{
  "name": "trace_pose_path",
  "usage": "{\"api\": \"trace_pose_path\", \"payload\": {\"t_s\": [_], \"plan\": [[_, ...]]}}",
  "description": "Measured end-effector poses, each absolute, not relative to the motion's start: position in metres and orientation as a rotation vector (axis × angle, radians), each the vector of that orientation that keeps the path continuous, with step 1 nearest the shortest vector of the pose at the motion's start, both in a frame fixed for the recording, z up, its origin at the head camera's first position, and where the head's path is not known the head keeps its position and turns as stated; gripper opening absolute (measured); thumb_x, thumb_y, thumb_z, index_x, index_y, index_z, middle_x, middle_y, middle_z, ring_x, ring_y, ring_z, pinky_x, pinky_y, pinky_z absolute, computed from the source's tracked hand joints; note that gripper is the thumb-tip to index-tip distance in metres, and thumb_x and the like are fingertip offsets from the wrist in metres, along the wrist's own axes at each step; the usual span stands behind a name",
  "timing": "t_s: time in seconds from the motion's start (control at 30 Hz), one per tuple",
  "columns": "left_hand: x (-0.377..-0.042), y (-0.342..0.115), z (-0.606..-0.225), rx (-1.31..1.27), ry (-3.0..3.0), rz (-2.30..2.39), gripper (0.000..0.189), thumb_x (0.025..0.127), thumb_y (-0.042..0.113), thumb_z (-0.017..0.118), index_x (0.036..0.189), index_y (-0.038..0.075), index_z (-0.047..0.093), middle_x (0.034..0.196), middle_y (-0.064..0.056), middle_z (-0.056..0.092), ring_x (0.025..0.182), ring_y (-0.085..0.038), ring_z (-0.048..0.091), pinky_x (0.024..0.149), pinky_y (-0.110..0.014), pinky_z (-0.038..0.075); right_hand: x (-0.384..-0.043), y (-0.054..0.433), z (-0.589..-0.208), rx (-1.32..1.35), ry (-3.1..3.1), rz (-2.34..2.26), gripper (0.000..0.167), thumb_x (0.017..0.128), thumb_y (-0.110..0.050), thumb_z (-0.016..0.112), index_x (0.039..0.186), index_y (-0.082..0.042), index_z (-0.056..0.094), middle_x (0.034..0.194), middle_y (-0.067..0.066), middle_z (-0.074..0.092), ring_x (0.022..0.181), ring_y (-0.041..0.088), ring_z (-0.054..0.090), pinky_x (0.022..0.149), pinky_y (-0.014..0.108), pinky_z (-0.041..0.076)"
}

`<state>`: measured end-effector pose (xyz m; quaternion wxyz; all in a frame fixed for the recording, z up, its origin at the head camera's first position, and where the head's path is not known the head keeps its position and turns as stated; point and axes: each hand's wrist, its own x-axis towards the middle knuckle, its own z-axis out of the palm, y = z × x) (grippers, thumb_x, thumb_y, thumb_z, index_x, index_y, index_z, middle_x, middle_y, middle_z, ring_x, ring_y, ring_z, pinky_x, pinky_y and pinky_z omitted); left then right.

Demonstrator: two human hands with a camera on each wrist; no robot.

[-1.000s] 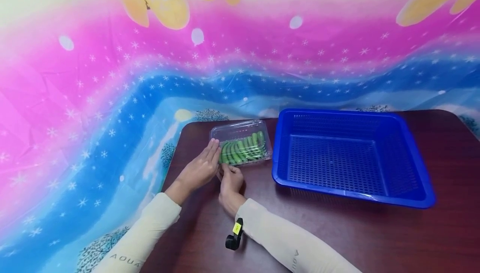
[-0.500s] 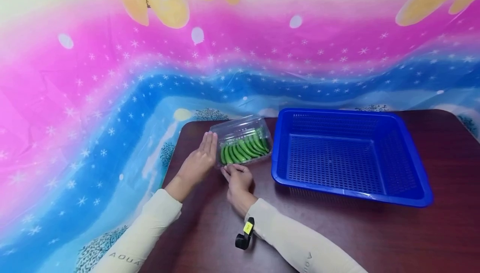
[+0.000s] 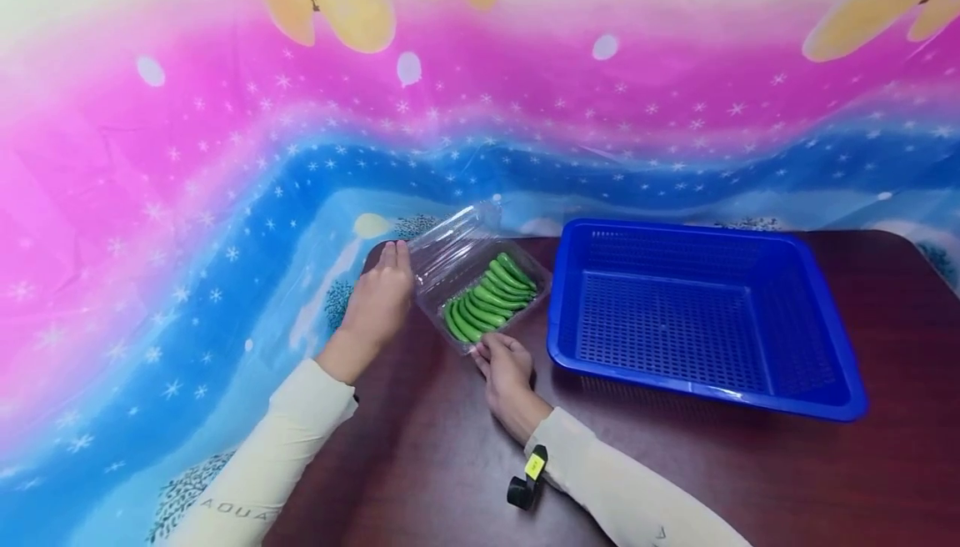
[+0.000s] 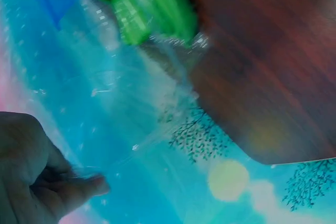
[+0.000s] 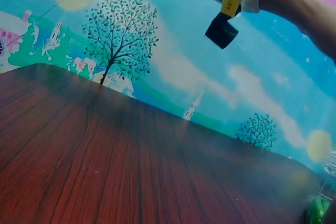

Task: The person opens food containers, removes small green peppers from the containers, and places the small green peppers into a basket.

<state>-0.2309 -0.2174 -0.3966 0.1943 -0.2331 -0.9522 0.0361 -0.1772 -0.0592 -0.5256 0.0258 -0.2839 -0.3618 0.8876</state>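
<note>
A clear plastic clamshell container (image 3: 442, 313) stands on the table with its lid (image 3: 453, 243) raised at the back left. In its tray, long curved green vegetables (image 3: 491, 297), like chili peppers, lie side by side in a row. My left hand (image 3: 378, 293) holds the lid's edge; in the left wrist view, the thumb and fingers of the left hand (image 4: 47, 182) pinch the thin clear plastic. At the near corner of the tray, my right hand (image 3: 506, 368) pinches the rim. The right wrist view shows only a bit of the green vegetables (image 5: 317, 211) at its lower right corner.
A large blue perforated basket (image 3: 667, 397) stands close to the right of the container. Both stand on a dark reddish-brown wooden table (image 3: 750, 480). A patterned backdrop (image 3: 487, 105) hangs behind its far edge.
The lid has swung up and back, led by my left hand moving up and left. The container has turned, its near corner shifting right along with my right hand.
</note>
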Motion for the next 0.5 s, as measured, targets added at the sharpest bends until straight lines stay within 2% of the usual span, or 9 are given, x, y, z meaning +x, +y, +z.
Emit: {"api": "trace_pose_path", "payload": {"t_s": [0.07, 0.13, 0.2, 0.27, 0.33, 0.4, 0.5], "plan": [[-0.234, -0.222, -0.390, -0.605, -2.702, -0.050, 0.049, 0.084, -0.012, 0.056, 0.132, -0.022, 0.050, 0.117, -0.040, 0.064, 0.090, -0.047, 0.072, 0.060, -0.046, 0.062, -0.175, -0.054, -0.526, -0.887, -1.139, 2.734, 0.014, 0.089, 0.007, 0.061, 0.093, -0.005, 0.056, 0.074, 0.001, 0.060, 0.069, 0.009, 0.062, 0.067, 0.022, 0.058], [-0.236, -0.229, -0.385, -0.556, -2.722, -0.162, 0.037, 0.081, -0.014, 0.052, 0.118, -0.018, 0.057, 0.096, -0.034, 0.067, 0.074, -0.046, 0.069, 0.058, -0.049, 0.060, -0.172, -0.048, -0.526, -0.880, -1.155, 2.728, 0.013, 0.092, 0.005, 0.061, 0.094, -0.007, 0.057, 0.076, -0.001, 0.061, 0.070, 0.008, 0.061, 0.067, 0.021, 0.056], [-0.238, -0.237, -0.379, -0.503, -2.761, -0.268, 0.022, 0.079, -0.015, 0.049, 0.098, -0.011, 0.059, 0.076, -0.024, 0.062, 0.064, -0.041, 0.064, 0.054, -0.050, 0.055, -0.169, -0.044, -0.527, -0.877, -1.168, 2.720, 0.012, 0.093, 0.003, 0.062, 0.094, -0.008, 0.058, 0.078, -0.002, 0.061, 0.072, 0.007, 0.059, 0.067, 0.020, 0.053], [-0.240, -0.247, -0.375, -0.433, -2.820, -0.383, 0.016, 0.075, -0.016, 0.046, 0.078, -0.002, 0.053, 0.063, -0.014, 0.050, 0.056, -0.031, 0.053, 0.049, -0.045, 0.047, -0.167, -0.040, -0.527, -0.869, -1.174, 2.709, 0.011, 0.095, 0.002, 0.062, 0.094, -0.009, 0.060, 0.080, -0.003, 0.061, 0.073, 0.007, 0.058, 0.067, 0.019, 0.052], [-0.242, -0.257, -0.371, -0.347, -2.896, -0.506, 0.024, 0.073, -0.015, 0.043, 0.066, 0.008, 0.042, 0.060, -0.004, 0.035, 0.053, -0.021, 0.037, 0.046, -0.037, 0.036, -0.166, -0.037, -0.527, -0.863, -1.161, 2.697, 0.012, 0.095, 0.002, 0.061, 0.095, -0.009, 0.062, 0.084, -0.003, 0.062, 0.074, 0.007, 0.057, 0.067, 0.019, 0.050], [-0.244, -0.268, -0.370, -0.247, -2.977, -0.632, 0.033, 0.074, -0.014, 0.040, 0.062, 0.015, 0.031, 0.063, 0.002, 0.022, 0.056, -0.016, 0.022, 0.047, -0.031, 0.026, -0.165, -0.033, -0.528, -0.857, -1.135, 2.683, 0.012, 0.096, 0.002, 0.062, 0.096, -0.009, 0.064, 0.086, -0.003, 0.063, 0.073, 0.006, 0.056, 0.067, 0.018, 0.050], [-0.245, -0.284, -0.373, -0.105, -3.086, -0.763, 0.037, 0.080, -0.011, 0.039, 0.060, 0.018, 0.027, 0.062, 0.005, 0.015, 0.057, -0.013, 0.013, 0.048, -0.029, 0.020, -0.163, -0.027, -0.528, -0.853, -1.098, 2.657, 0.011, 0.096, 0.002, 0.063, 0.095, -0.008, 0.067, 0.086, -0.004, 0.065, 0.073, 0.006, 0.056, 0.068, 0.017, 0.050]]}}
